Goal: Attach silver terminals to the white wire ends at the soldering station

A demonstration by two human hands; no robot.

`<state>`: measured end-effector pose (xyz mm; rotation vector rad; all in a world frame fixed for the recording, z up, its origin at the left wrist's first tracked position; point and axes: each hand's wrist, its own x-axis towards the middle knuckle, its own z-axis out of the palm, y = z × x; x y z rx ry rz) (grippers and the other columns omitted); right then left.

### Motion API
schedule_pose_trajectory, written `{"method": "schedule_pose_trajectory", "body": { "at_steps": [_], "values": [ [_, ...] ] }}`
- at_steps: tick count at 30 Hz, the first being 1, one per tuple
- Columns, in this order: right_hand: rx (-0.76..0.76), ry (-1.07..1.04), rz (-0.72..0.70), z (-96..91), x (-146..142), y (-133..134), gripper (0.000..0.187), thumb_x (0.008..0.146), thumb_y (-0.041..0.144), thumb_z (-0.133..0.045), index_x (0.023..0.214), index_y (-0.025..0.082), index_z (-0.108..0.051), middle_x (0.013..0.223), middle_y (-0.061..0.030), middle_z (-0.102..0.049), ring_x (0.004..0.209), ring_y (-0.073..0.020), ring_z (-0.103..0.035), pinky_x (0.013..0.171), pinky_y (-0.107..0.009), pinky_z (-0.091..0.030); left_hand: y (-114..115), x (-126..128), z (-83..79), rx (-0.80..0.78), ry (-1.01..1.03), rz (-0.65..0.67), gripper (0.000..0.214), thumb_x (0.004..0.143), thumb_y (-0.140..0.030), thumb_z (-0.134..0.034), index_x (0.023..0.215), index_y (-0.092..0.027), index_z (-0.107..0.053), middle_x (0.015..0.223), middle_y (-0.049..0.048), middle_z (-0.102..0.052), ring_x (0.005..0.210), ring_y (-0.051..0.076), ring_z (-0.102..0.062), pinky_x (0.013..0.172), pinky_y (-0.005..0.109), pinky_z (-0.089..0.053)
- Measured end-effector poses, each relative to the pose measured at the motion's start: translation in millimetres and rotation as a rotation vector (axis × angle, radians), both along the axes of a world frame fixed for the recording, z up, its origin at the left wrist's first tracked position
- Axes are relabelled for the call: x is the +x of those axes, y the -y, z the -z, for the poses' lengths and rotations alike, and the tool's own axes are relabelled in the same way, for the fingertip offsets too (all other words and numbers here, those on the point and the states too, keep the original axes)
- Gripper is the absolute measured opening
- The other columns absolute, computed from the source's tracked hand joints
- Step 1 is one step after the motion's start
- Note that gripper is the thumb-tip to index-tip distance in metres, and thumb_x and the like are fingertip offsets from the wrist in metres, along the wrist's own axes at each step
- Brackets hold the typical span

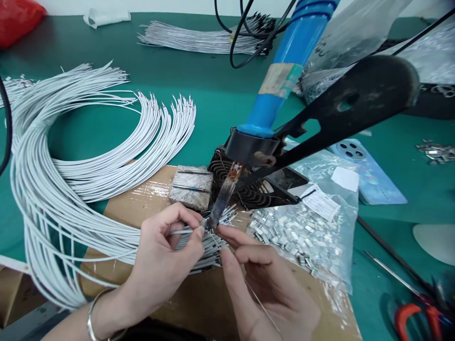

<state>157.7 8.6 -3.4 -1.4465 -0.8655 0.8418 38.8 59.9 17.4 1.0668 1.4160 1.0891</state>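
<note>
My left hand (pixel 167 255) pinches the end of a white cable between thumb and forefinger, just under the tip of a blue-handled soldering iron (pixel 224 192). A thin strand of solder wire (pixel 261 303) runs through the fingers of my right hand (pixel 263 279), its upper end close to the iron's tip. The iron points down, clamped in a black bracket (pixel 341 104). What sits right at the tip is small and partly hidden by my fingers. Under my hands, more white cable ends (pixel 202 253) lie on a brown cardboard sheet (pixel 121 208).
A big coil of white cables (pixel 31 156) fills the left. Behind the iron are a small black fan (pixel 256 189) and a grey block (pixel 192 189). To the right lie a bag of small metal connectors (pixel 302 237), a blue phone (pixel 377 175) and red-handled pliers (pixel 408 317).
</note>
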Motion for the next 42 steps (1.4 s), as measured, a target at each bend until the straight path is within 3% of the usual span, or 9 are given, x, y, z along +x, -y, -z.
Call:
{"method": "schedule_pose_trajectory", "body": {
  "at_steps": [15, 23, 31, 34, 38, 42],
  "values": [
    [0.014, 0.1, -0.024, 3.2, 5, -1, 0.02, 0.091, 0.021, -0.079, 0.075, 0.023, -0.067, 0.103, -0.0066, -0.087, 0.084, -0.0166, -0.082, 0.077, -0.022, -0.063, 1, 2, -0.3, 0.009, 0.019, 0.016, 0.012, 0.075, -0.006, -0.072, 0.07, -0.016, -0.068, 0.077, -0.0012, -0.075, 0.06, 0.006, -0.064, 0.052, 0.01, -0.044],
    [0.033, 0.059, -0.001, 5.0, 2, -1, 0.018, 0.091, 0.02, -0.079, 0.077, 0.025, -0.069, 0.103, 0.0001, -0.087, 0.085, -0.0115, -0.081, 0.08, -0.016, -0.061, 0, 1, 0.1, 0.02, -0.014, 0.013, 0.012, 0.075, -0.006, -0.073, 0.069, -0.016, -0.068, 0.077, -0.0012, -0.076, 0.053, 0.003, -0.055, 0.046, 0.009, -0.036],
    [0.103, 0.107, -0.095, 10.8, 10, -2, 0.018, 0.09, 0.014, -0.078, 0.079, 0.024, -0.069, 0.107, -0.0008, -0.087, 0.087, -0.0116, -0.083, 0.083, -0.015, -0.062, -1, 1, -2.3, 0.036, 0.004, 0.005, 0.012, 0.074, -0.006, -0.073, 0.069, -0.016, -0.069, 0.076, -0.0002, -0.077, 0.064, 0.007, -0.069, 0.054, 0.008, -0.047],
    [0.086, 0.078, -0.067, 8.1, 7, -1, 0.018, 0.091, 0.015, -0.079, 0.078, 0.024, -0.069, 0.105, -0.0014, -0.087, 0.085, -0.0116, -0.083, 0.082, -0.016, -0.063, -1, 1, -1.9, 0.041, 0.004, 0.011, 0.012, 0.074, -0.006, -0.072, 0.069, -0.016, -0.069, 0.076, -0.0004, -0.077, 0.065, 0.007, -0.07, 0.056, 0.007, -0.05],
    [0.049, 0.031, -0.012, 5.3, 3, -1, 0.019, 0.092, 0.018, -0.077, 0.077, 0.024, -0.068, 0.104, 0.0003, -0.087, 0.084, -0.0097, -0.082, 0.082, -0.013, -0.061, -1, 0, -1.3, 0.041, 0.012, 0.018, 0.013, 0.074, -0.005, -0.072, 0.069, -0.016, -0.068, 0.076, -0.0013, -0.076, 0.063, 0.006, -0.068, 0.055, 0.007, -0.049],
    [0.074, 0.054, -0.067, 7.6, 5, -2, 0.018, 0.091, 0.016, -0.078, 0.078, 0.024, -0.068, 0.105, -0.0009, -0.087, 0.087, -0.0111, -0.082, 0.082, -0.014, -0.061, -1, -1, -0.8, 0.037, -0.002, 0.022, 0.014, 0.075, -0.005, -0.072, 0.068, -0.016, -0.068, 0.075, -0.0015, -0.076, 0.062, 0.006, -0.067, 0.054, 0.007, -0.047]
  ]
}}
